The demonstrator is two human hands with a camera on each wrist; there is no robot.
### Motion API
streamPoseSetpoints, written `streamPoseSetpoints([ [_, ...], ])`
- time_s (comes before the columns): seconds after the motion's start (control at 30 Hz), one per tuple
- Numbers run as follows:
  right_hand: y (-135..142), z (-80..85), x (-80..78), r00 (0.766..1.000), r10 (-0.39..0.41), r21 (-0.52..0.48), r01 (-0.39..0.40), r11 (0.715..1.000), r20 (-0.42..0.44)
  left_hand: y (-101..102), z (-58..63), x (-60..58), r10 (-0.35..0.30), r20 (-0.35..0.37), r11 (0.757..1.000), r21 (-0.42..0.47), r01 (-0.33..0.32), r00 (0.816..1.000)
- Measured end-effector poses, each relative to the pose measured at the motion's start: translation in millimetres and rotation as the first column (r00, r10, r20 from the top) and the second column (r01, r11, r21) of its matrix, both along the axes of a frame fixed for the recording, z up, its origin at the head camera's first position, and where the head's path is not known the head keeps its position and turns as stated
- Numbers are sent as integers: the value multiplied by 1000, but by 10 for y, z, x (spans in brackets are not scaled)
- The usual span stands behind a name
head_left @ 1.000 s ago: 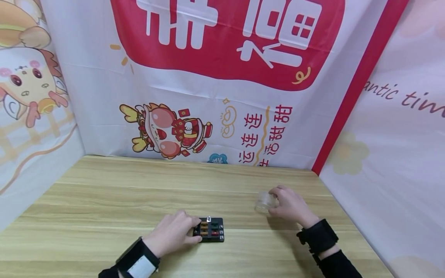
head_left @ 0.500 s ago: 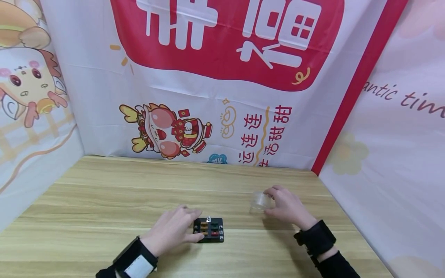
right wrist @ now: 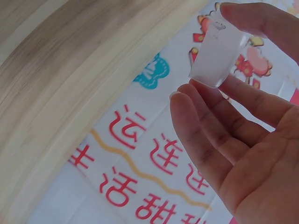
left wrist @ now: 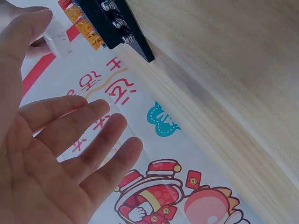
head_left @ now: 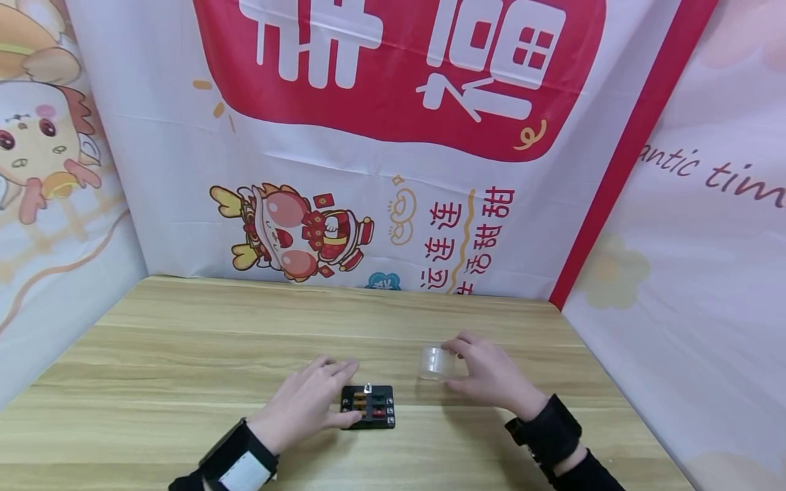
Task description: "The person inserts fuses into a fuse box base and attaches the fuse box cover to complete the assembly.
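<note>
A black fuse block [head_left: 385,401] lies flat on the wooden table, with amber, green and red blade fuses in it. My left hand [head_left: 305,404] is spread at its left side, the thumb over its near left corner. The left wrist view shows those fingers apart, with the fuse block [left wrist: 108,23] beyond them; whether the thumb touches it I cannot tell. To the right and farther back, my right hand [head_left: 496,377] pinches a clear plastic cover [head_left: 432,363] between thumb and fingers. In the right wrist view this see-through cover [right wrist: 218,55] is tilted.
The wooden table [head_left: 245,320] runs back to a printed cloth [head_left: 172,204] hanging behind it. More printed cloth hangs at the left and right sides. Both wrists wear black bands.
My right hand has carried the clear cover leftward, nearer to the fuse block. The left hand's fingers have loosened and lifted from the block's left edge. The fuse block has stayed in place.
</note>
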State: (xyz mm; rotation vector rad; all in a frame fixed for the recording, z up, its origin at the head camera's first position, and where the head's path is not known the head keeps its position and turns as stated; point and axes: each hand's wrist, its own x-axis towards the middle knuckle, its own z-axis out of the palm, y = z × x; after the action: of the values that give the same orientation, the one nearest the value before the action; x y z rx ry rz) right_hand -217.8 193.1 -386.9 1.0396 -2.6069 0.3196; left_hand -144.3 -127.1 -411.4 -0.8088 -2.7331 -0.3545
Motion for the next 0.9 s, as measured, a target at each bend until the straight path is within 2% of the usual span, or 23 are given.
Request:
streamPoseSetpoints([
  [0.17,-110,8,74,999,29,-15,-29,999,15,-8,-7,1,-3,1,1000,10,3,1000],
  [0.4,-233,-18,150,997,67,22,-68,997,49,-12,-27,1,-21,-3,999,26,21,1000],
  [0.7,-373,-64,218,990,127,41,-125,991,-63,0,-14,-23,-42,-39,998,48,44,998],
  [0.9,-476,-117,270,985,161,38,-159,987,-55,0,-31,-7,-51,-44,997,58,53,998],
])
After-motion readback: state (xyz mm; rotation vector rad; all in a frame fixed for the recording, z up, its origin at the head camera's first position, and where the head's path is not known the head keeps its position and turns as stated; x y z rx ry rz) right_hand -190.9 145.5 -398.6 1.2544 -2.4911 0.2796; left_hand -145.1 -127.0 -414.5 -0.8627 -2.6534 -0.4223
